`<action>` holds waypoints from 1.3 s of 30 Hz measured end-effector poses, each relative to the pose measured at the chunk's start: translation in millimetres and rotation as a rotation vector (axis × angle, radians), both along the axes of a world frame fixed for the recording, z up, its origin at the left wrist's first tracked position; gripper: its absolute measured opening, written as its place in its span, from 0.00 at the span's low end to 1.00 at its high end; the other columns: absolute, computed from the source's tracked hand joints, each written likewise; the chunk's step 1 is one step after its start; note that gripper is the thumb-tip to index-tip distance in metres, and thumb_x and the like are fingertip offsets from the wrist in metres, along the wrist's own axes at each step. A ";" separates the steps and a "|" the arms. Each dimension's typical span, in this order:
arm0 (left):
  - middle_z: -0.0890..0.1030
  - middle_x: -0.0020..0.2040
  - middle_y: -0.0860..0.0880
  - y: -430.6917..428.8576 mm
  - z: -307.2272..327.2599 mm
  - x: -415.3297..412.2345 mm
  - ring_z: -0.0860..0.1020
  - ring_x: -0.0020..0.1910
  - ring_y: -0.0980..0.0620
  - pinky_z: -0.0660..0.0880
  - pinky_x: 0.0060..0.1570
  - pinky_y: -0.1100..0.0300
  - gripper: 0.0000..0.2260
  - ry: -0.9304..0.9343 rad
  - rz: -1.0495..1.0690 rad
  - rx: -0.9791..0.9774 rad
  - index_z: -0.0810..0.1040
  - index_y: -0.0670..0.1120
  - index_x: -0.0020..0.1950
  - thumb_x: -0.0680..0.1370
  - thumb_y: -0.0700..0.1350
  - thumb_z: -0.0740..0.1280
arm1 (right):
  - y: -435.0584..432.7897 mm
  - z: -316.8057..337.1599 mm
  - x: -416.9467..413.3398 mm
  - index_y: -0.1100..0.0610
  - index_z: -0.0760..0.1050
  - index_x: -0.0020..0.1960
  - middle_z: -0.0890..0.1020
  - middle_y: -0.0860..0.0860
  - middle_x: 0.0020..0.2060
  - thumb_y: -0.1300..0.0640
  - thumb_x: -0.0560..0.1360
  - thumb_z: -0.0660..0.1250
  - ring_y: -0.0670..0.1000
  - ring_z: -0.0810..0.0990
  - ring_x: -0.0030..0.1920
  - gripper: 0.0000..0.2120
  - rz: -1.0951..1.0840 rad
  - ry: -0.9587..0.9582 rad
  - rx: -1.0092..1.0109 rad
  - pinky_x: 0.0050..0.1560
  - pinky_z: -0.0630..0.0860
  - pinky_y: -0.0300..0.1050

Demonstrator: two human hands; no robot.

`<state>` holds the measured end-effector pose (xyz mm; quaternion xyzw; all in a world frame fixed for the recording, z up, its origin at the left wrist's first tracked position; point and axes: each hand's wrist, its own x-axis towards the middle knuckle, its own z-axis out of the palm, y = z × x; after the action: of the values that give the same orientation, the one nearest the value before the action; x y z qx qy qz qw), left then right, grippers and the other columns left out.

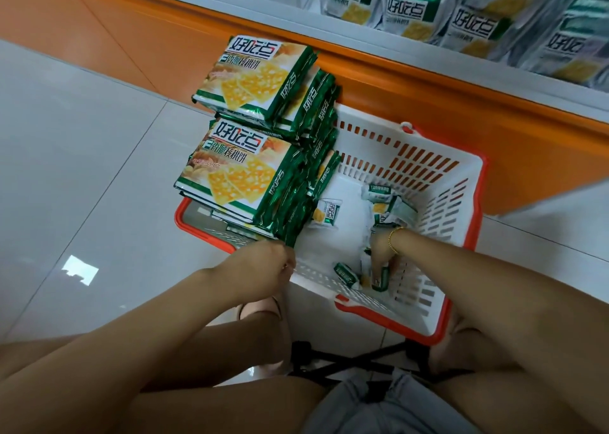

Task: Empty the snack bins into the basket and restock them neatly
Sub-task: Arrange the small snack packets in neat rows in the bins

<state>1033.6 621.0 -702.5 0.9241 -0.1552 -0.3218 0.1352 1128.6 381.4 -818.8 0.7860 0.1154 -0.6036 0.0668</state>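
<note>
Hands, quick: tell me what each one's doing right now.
Left hand: against the corner of the stacked cracker packs; hold cannot be told.
Right hand: closed on a small packet inside the basket.

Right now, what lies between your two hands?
In the head view, mostly bare basket floor separates the left hand and right hand; one small green packet lies there, near the right hand, which grips a second packet.
</note>
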 end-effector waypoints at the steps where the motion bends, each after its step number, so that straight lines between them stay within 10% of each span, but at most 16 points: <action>1: 0.81 0.50 0.46 -0.1 0.2 0.1 0.79 0.48 0.48 0.77 0.48 0.52 0.10 -0.001 0.000 -0.004 0.80 0.44 0.50 0.79 0.43 0.59 | -2.3 0.6 3.5 0.60 0.77 0.43 0.79 0.53 0.40 0.49 0.67 0.77 0.50 0.78 0.38 0.16 -0.082 -0.057 0.055 0.30 0.73 0.40; 6: 0.81 0.50 0.47 -1.8 1.7 0.5 0.79 0.48 0.49 0.77 0.49 0.52 0.11 0.013 0.005 -0.006 0.80 0.45 0.51 0.79 0.43 0.59 | -5.2 -0.9 3.9 0.66 0.73 0.62 0.77 0.58 0.54 0.56 0.75 0.69 0.56 0.76 0.52 0.20 -0.259 -0.432 0.327 0.49 0.73 0.46; 10: 0.82 0.49 0.47 -1.6 1.9 0.5 0.79 0.47 0.49 0.77 0.48 0.52 0.10 0.018 0.007 -0.006 0.80 0.45 0.49 0.78 0.43 0.59 | 3.2 -7.6 -6.2 0.61 0.65 0.72 0.70 0.59 0.69 0.53 0.78 0.66 0.59 0.70 0.67 0.26 -0.221 -0.348 0.345 0.64 0.69 0.49; 16: 0.82 0.48 0.47 -0.7 0.4 -0.5 0.80 0.46 0.48 0.78 0.46 0.52 0.10 0.012 0.012 -0.022 0.81 0.44 0.47 0.78 0.42 0.60 | 4.2 -21.5 -14.2 0.49 0.58 0.74 0.72 0.59 0.66 0.55 0.80 0.61 0.58 0.76 0.56 0.25 -0.229 -0.219 0.357 0.46 0.72 0.43; 23: 0.82 0.50 0.46 0.5 -1.3 -0.8 0.80 0.47 0.48 0.77 0.48 0.51 0.10 0.004 0.011 -0.025 0.81 0.44 0.50 0.78 0.42 0.60 | 14.3 -29.6 -32.9 0.52 0.50 0.77 0.64 0.59 0.72 0.47 0.65 0.79 0.60 0.66 0.69 0.52 -0.336 -0.151 0.372 0.66 0.68 0.51; 39: 0.82 0.50 0.46 0.1 0.8 -0.8 0.79 0.47 0.48 0.77 0.48 0.52 0.10 0.010 0.021 -0.025 0.81 0.43 0.50 0.78 0.43 0.59 | 17.0 -45.8 -40.8 0.53 0.53 0.75 0.73 0.62 0.63 0.57 0.67 0.78 0.60 0.75 0.59 0.46 -0.349 -0.283 0.448 0.52 0.75 0.51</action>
<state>1032.8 621.1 -701.6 0.9223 -0.1488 -0.3232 0.1509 1087.8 398.4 -864.6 0.8653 0.0984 -0.4503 -0.1972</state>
